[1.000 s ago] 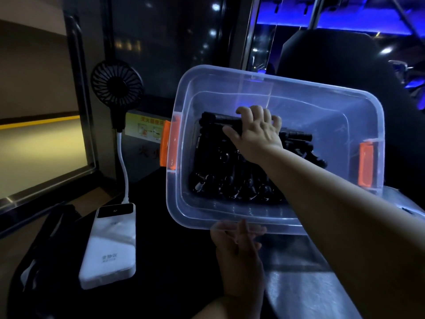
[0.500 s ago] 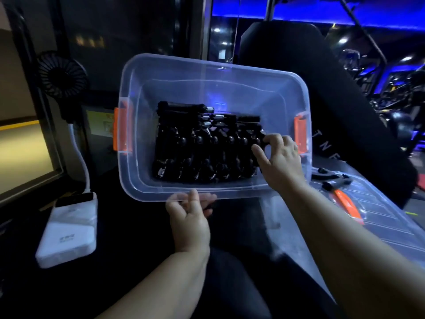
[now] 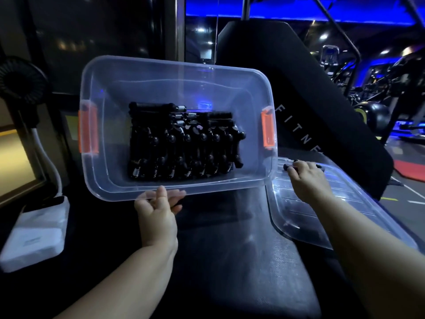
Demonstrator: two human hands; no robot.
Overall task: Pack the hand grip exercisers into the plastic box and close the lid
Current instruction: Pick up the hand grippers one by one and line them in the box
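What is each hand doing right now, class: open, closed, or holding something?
Left hand: grips the near rim of the plastic box.
Right hand: fingers curled round a hand grip exerciser on the lid.

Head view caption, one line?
Left hand holds the tilted plastic box of grip exercisers; right hand grips a loose exerciser on the lid.

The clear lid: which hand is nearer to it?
Right. The right hand is over the lid, gripping an exerciser lying on it; the left hand holds the box rim, apart from the lid.
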